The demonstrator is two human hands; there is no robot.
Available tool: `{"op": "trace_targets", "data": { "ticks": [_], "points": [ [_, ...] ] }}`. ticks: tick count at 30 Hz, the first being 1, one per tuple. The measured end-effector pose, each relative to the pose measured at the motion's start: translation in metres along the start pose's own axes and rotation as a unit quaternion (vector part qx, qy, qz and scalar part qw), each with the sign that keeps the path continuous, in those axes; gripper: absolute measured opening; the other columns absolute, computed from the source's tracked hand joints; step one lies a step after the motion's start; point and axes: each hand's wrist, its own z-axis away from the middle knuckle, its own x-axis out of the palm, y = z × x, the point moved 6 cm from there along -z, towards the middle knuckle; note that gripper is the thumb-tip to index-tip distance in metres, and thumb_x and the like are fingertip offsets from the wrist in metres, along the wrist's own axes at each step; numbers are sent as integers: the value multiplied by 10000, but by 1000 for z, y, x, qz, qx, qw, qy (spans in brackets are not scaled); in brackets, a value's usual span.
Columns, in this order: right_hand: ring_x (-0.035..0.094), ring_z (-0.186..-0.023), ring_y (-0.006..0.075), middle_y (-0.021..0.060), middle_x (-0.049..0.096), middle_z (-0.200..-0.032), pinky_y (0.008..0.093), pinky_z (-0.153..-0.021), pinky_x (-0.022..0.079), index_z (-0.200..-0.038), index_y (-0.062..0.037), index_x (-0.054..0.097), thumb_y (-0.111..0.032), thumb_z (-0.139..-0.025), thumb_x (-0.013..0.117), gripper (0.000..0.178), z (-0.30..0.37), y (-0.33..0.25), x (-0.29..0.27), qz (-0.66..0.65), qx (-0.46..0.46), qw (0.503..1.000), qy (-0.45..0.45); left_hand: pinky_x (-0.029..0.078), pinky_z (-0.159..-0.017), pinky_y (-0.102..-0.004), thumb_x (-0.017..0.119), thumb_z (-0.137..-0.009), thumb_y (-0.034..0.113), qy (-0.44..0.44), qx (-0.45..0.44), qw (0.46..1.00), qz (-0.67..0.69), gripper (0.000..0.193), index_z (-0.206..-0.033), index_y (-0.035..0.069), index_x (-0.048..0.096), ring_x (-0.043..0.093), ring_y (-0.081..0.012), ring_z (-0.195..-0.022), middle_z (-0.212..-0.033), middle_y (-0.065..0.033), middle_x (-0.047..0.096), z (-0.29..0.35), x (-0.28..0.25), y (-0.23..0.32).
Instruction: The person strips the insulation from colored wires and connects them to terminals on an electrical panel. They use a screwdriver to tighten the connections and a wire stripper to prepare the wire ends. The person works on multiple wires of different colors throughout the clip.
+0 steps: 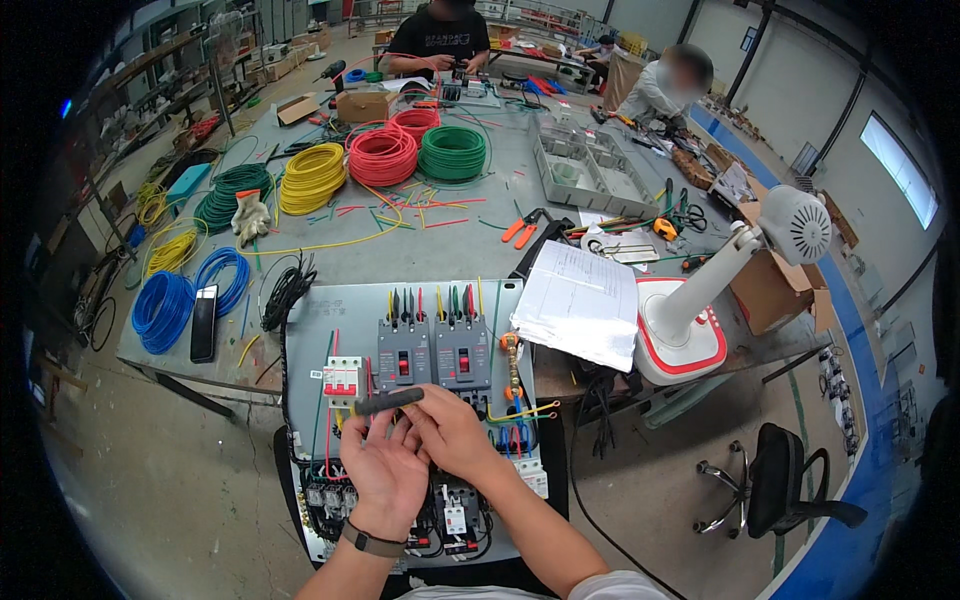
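My left hand (383, 470) and my right hand (450, 432) meet over a grey electrical panel (320, 325). Together they grip a dark screwdriver (388, 402) held level just below two grey circuit breakers (432, 352). The left hand has a watch band at the wrist. A small white breaker with red switches (342, 380) sits left of the tool. Yellow wire ends (525, 411) stick out to the right of my right hand. Smaller relays and wiring (455, 520) lie on the lower panel, partly hidden by my hands.
Coils of wire lie on the bench: blue (162, 310), yellow (311, 177), red (382, 154), green (451, 152). A paper sheet (580, 300) and a white desk fan (700, 310) stand at the right. A black phone (203, 322) lies at the left. Two people work at the far end.
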Motion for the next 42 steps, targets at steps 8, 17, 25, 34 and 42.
{"op": "trace_targets", "data": {
  "ticks": [8, 17, 25, 34, 42],
  "points": [
    [714, -1042, 386, 157, 742, -1154, 435, -922, 578, -1232, -24, 748, -26, -971, 670, 273, 1, -7, 4, 26, -45, 998, -30, 505, -1070, -391, 571, -1030, 537, 12, 9, 1000, 5, 498, -1258, 104, 668, 668, -200, -1152, -1167, -30, 718, -3, -8, 0],
    [717, -1046, 392, 176, 736, -1154, 431, -906, 579, -1216, -8, 734, -40, -966, 686, 256, 0, -14, -4, 13, -41, 999, -17, 498, -1044, -365, 549, -1041, 529, 12, 5, 1000, -6, 534, -1294, 71, 653, 670, -208, -1135, -1176, -34, 720, 3, 0, 0],
    [713, -1037, 323, 154, 701, -1137, 390, -921, 576, -1205, -11, 739, -80, -1022, 684, 203, 12, -24, -6, -96, 38, 994, -20, 508, -1045, -409, 594, -1048, 482, 26, 49, 996, -71, 571, -1398, 32, 559, 656, -224, -1156, -1207, -103, 689, 25, -1, 12],
    [703, -1129, 336, 195, 725, -1193, 421, -1002, 549, -1155, 12, 728, -138, -1102, 600, 205, 43, -63, -25, -63, 0, 998, 20, 510, -1006, -367, 539, -1117, 205, -40, 25, 988, -146, 505, -1556, -39, 483, 643, -207, -1239, -1401, -115, 625, 64, 7, 3],
    [730, -1065, 340, 192, 729, -1100, 449, -968, 589, -1078, 14, 730, -65, -1056, 646, 118, 70, -75, -34, -66, -23, 995, 69, 522, -1013, -344, 528, -1104, 115, -69, -13, 973, -218, 537, -1613, -38, 451, 639, -207, -1304, -1557, -140, 567, 96, 5, -8]
  ]
}}
